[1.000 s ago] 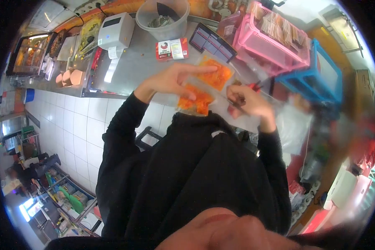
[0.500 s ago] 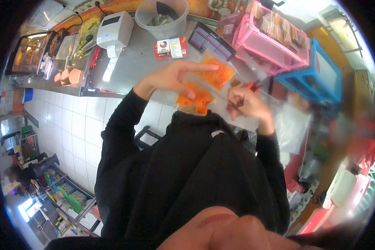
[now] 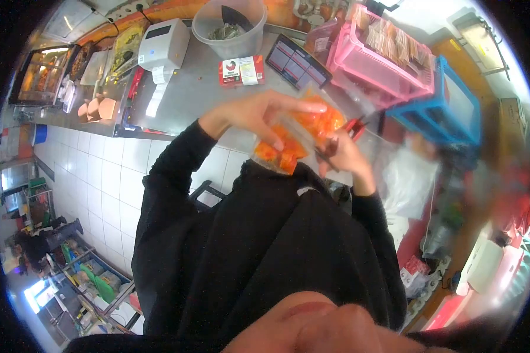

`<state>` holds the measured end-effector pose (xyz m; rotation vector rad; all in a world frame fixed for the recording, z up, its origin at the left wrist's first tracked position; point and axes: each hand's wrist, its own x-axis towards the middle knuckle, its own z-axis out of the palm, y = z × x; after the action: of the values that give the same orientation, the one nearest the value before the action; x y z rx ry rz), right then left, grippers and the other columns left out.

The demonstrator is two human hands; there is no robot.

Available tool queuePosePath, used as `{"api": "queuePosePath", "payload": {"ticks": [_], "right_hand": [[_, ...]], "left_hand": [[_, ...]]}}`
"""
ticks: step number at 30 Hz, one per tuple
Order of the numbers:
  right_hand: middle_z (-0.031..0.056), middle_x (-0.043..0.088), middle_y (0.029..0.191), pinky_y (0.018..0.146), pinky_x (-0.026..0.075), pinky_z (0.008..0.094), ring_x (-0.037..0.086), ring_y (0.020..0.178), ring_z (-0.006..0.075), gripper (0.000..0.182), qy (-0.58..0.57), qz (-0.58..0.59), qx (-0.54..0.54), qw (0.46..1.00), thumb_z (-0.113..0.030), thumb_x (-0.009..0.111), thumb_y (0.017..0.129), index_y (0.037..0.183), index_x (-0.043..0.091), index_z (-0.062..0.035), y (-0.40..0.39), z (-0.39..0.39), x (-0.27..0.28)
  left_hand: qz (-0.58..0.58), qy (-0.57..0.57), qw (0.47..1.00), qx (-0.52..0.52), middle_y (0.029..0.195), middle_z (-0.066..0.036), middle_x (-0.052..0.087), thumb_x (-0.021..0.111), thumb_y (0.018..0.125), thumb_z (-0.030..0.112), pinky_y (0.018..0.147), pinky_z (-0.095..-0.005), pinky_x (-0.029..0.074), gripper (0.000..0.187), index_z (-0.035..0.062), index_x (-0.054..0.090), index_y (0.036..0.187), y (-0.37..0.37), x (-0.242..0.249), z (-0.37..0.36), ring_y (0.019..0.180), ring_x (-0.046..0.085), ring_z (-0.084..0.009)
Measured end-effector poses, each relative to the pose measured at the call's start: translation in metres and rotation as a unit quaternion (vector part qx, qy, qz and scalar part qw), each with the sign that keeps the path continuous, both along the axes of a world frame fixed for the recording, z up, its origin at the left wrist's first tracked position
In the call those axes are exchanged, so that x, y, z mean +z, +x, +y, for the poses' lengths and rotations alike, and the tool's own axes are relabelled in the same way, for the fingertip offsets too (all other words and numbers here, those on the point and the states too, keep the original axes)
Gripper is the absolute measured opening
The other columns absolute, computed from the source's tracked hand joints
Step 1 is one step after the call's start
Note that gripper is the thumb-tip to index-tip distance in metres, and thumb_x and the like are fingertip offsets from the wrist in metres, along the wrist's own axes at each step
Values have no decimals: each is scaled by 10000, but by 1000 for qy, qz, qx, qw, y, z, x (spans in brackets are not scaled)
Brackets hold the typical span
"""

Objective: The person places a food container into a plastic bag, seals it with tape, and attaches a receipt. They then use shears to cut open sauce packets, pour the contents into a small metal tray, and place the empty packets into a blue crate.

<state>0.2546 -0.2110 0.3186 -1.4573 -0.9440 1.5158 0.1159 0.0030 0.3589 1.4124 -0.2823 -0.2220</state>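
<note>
My left hand (image 3: 256, 117) grips two clear plastic packets of orange food, held together over the counter's front edge. The upper packet (image 3: 323, 117) lies under my stretched index finger. My thumb presses the lower packet (image 3: 278, 157), which hangs nearer my chest. Close against the upper packet's right side is my right hand (image 3: 347, 156), its fingers closed around a slim dark item (image 3: 324, 157) whose kind I cannot tell. A red and black object (image 3: 355, 126) shows just beyond those fingers, partly hidden by them.
On the metal counter (image 3: 203, 97) are a red-and-white box (image 3: 241, 70), a tablet (image 3: 298, 60), a label printer (image 3: 164, 44) and a clear bucket (image 3: 229, 29). A pink basket (image 3: 374, 65) and blue rack (image 3: 444, 109) stand at right. Plastic bags (image 3: 409, 176) lie below them.
Both packets have shifted slightly right and toward my body with my left hand. My right hand has come in against the upper packet's edge.
</note>
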Motion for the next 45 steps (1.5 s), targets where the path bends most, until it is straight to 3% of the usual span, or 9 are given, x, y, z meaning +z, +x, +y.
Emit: {"api": "queuePosePath", "payload": {"ticks": [9, 15, 19, 26, 34, 36, 40, 43, 45], "right_hand": [[72, 467, 1214, 777, 446, 263, 502, 1006, 127, 858, 49, 18, -69, 996, 78, 626, 654, 1379, 189, -60, -3, -6, -4], [64, 527, 1115, 826, 452, 292, 506, 1019, 133, 555, 279, -118, -86, 949, 66, 619, 675, 1207, 473, 1, -1, -4, -17], [15, 552, 899, 687, 477, 251, 556, 808, 86, 427, 76, 70, -138, 985, 25, 721, 661, 1031, 512, -20, 5, -35, -15], [-45, 465, 654, 478, 395, 212, 498, 578, 37, 410, 113, -16, -225, 968, -38, 804, 635, 771, 419, -74, 36, -138, -53], [-42, 490, 605, 456, 383, 199, 493, 508, 43, 403, 81, 52, -420, 902, -82, 804, 649, 766, 418, -88, 31, -246, -91], [-40, 500, 615, 455, 389, 202, 496, 508, 45, 403, 79, 57, -435, 895, -85, 804, 647, 766, 420, -90, 31, -261, -95], [-39, 499, 581, 446, 381, 195, 494, 490, 52, 416, 107, 75, -464, 876, -128, 818, 639, 771, 425, -103, 37, -288, -111], [-30, 509, 563, 441, 375, 195, 497, 483, 56, 426, 97, 74, -473, 873, -170, 822, 639, 778, 424, -106, 40, -308, -117], [-19, 521, 560, 448, 388, 203, 502, 486, 64, 439, 83, 63, -475, 874, -201, 825, 636, 782, 422, -104, 45, -317, -119]], "left_hand": [[0, -53, 995, -86, 1330, -99, 445, 768, 630, -23, 983, -283, 348, 883, 18, 302, 1379, 15, -11, -8, 1150, 439, -115], [-10, 13, 989, -144, 1336, -100, 437, 756, 648, -40, 963, -286, 372, 875, 11, 285, 1383, 35, -9, -24, 1148, 438, -116], [44, -25, 992, -118, 1288, -63, 488, 743, 654, -58, 860, -245, 422, 865, 19, 286, 1384, 54, -5, -31, 1036, 481, -79], [-67, 256, 964, -24, 1230, -18, 550, 665, 692, -40, 520, -194, 392, 748, 105, 372, 1364, 110, 9, -38, 587, 408, -7], [-245, 353, 899, 86, 1224, -44, 557, 632, 756, -10, 785, -227, 471, 613, 63, 414, 1324, 271, 71, -116, 955, 556, -82], [-269, 133, 952, 62, 1200, -83, 567, 634, 782, 20, 788, -224, 473, 562, 49, 438, 1308, 344, 57, -140, 948, 570, -94], [-209, 119, 964, 117, 1138, -108, 596, 658, 786, 59, 778, -222, 478, 528, 59, 477, 1283, 443, 36, -180, 938, 583, -115], [-45, 217, 974, 50, 946, -132, 670, 686, 774, 147, 744, -271, 498, 452, 47, 558, 1196, 487, -14, -183, 893, 641, -198], [-137, 327, 928, 116, 926, -152, 667, 676, 773, 225, 723, -305, 503, 433, 42, 584, 1154, 498, -23, -188, 863, 648, -235]]}}
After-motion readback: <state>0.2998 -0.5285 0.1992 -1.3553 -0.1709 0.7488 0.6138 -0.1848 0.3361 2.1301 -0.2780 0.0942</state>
